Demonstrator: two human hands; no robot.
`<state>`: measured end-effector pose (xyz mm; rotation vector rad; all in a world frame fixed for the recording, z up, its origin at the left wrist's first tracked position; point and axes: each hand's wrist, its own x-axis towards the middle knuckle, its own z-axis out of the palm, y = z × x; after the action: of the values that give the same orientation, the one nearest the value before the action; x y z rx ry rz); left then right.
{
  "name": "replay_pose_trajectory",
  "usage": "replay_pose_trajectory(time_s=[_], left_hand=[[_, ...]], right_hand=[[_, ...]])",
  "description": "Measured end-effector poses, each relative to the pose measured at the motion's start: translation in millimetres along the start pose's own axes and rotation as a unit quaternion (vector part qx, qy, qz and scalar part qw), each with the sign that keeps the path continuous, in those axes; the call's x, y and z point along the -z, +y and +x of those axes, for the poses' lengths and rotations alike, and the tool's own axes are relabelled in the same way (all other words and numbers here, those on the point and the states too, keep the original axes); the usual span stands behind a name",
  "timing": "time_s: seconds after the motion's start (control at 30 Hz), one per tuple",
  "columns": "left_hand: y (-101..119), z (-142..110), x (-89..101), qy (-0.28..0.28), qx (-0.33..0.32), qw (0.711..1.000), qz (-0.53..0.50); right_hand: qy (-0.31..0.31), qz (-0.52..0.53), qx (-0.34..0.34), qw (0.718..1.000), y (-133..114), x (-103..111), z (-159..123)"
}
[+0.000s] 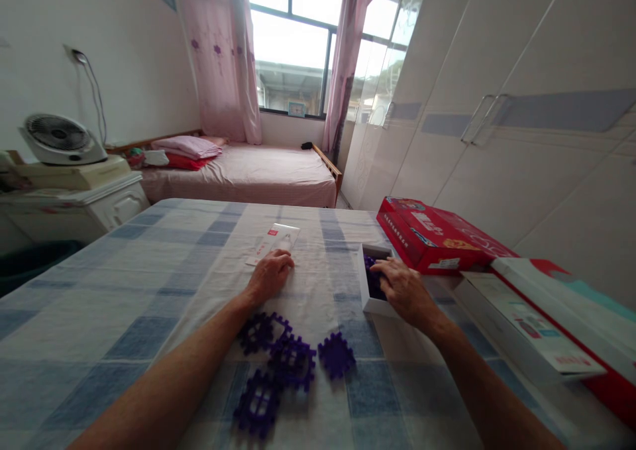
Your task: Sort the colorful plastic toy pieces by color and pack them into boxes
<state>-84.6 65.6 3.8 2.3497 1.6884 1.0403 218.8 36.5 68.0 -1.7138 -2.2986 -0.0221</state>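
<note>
Bench (124, 291): blue-checked cloth (368, 397), purple pieces (336, 356) | room: bed (268, 171), window (298, 46) | left hand (271, 274): at white card (264, 246), grip unclear | right hand (401, 287): fingers in box (375, 305), grip unclear

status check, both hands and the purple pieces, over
Right hand in small white box, at purple pieces inside. Left hand by white printed packaging. Loose purple pieces on tablecloth. Red box beside, not over, white box.
</note>
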Motion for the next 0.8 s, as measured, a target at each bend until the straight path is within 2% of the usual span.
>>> replay_pose_trajectory(time_s=[0.13,0.27,0.33,0.43,0.5,0.6,0.67,0.73,0.8], left_hand=[[-1.1,0.5,-0.6,-0.001,0.0,1.0,-0.001],[-3.8,0.1,-2.1,-0.001,-0.004,1.0,-0.001],[-4.6,-0.3,-2.5,0.0,-0.006,1.0,-0.002],[-4.8,-0.7,-2.6,0.003,-0.008,1.0,-0.002],[-4.7,-0.6,-2.5,0.004,-0.008,1.0,-0.002],[-4.6,-0.3,-2.4,0.005,-0.008,1.0,-0.002],[-4.5,-0.2,-2.3,0.005,-0.009,1.0,-0.002],[-4.4,0.0,-2.4,0.003,-0.01,1.0,-0.003],[-4.0,0.0,-2.3,0.002,-0.01,1.0,-0.003]], right_hand=[[0.02,0.011,-0.006,1.0,2.2,-2.6,6.7],[-0.021,-0.002,-0.005,1.0,6.1,-12.4,16.3],[-0.02,-0.006,-0.012,1.0,6.6,-16.9,21.2],[0.05,0.016,-0.028,0.998,7.5,-20.1,26.8],[0.083,0.074,-0.063,0.992,9.6,-19.0,28.5],[0.095,0.223,-0.123,0.962,15.2,-13.0,27.3],[0.112,0.3,-0.132,0.938,18.9,-7.4,24.9],[0.15,0.307,-0.121,0.932,21.2,-2.6,22.0],[0.189,0.233,-0.09,0.95,21.5,-0.4,18.8]])
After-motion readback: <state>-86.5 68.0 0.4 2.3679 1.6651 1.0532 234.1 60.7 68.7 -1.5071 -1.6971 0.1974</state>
